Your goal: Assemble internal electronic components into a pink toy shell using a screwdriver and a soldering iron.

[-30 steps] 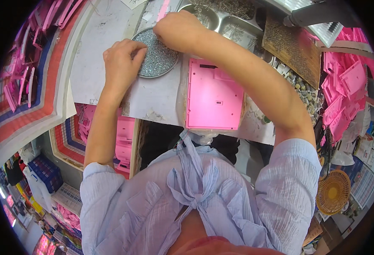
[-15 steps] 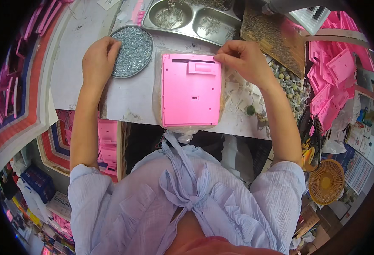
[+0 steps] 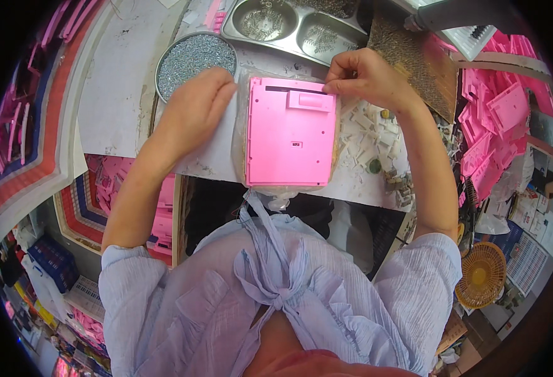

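Observation:
A flat pink plastic casing lies on a padded, plastic-wrapped block in front of me. It has a dark slot along its far edge, a raised tab and several small holes. My left hand is closed, between the casing and a round metal dish heaped with small silvery screws. What its fingers hold, if anything, is hidden. At the casing's far right corner, my right hand is pinched, its fingertips at the corner. Anything between them is too small to make out.
A steel tray with small metal parts stands behind the casing. Right of it lie a brown board and loose white plastic pieces. Pink parts pile up at far right, above an orange basket.
My left hand has left the screw dish and moved right, toward the casing, with its fingers closed. My right hand stays pinched at the casing's corner. The view has shifted slightly.

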A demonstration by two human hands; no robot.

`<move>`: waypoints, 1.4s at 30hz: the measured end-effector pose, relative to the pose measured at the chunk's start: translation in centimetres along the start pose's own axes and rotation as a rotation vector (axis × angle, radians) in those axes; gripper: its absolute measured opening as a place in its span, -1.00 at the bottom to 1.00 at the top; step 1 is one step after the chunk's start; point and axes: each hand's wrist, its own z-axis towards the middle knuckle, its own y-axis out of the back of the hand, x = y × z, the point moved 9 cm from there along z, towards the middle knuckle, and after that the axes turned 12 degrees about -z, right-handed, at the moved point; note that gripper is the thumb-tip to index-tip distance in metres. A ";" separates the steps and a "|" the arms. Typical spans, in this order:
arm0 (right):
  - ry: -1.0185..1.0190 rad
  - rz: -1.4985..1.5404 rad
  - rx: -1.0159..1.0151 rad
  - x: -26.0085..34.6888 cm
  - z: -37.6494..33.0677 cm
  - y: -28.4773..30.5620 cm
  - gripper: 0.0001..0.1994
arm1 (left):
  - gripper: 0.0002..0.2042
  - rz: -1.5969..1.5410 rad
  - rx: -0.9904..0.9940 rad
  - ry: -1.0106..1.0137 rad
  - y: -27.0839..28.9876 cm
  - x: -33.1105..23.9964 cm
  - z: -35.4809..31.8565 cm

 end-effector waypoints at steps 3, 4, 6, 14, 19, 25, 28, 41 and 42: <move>-0.013 -0.046 0.057 0.3 0.3 0.2 -0.88 | -0.83 -0.120 0.038 0.039 -0.3 -1.1 0.3; -0.001 -0.067 0.052 0.6 0.3 0.3 -0.88 | -0.84 -0.166 0.045 0.070 -0.4 -1.0 0.1; 0.009 -0.055 0.006 0.7 0.1 0.6 -0.87 | -0.85 -0.291 0.045 0.202 -0.4 0.2 -0.5; -0.051 0.205 -0.235 -1.7 -3.1 0.1 -0.88 | -0.85 -0.669 -0.016 0.506 -1.0 3.5 -3.1; -0.062 0.185 -0.263 -1.2 -3.3 -0.3 -0.88 | -0.86 -0.759 -0.045 0.529 -1.2 4.1 -3.7; -0.176 0.243 -0.289 -1.9 -3.5 -0.7 -0.87 | -0.87 -0.780 -0.031 0.489 -1.0 4.6 -4.3; -0.107 0.158 -0.359 -1.1 -2.8 0.1 -0.86 | -0.85 -0.739 -0.147 0.497 0.7 5.4 -4.0; 0.483 -0.813 -0.354 14.5 11.2 -6.1 -0.85 | -0.81 -0.141 -0.328 0.313 7.3 6.5 -1.6; 0.511 -0.782 -0.441 14.9 10.8 -5.4 -0.87 | -0.81 -0.124 -0.332 0.302 7.6 6.3 -1.7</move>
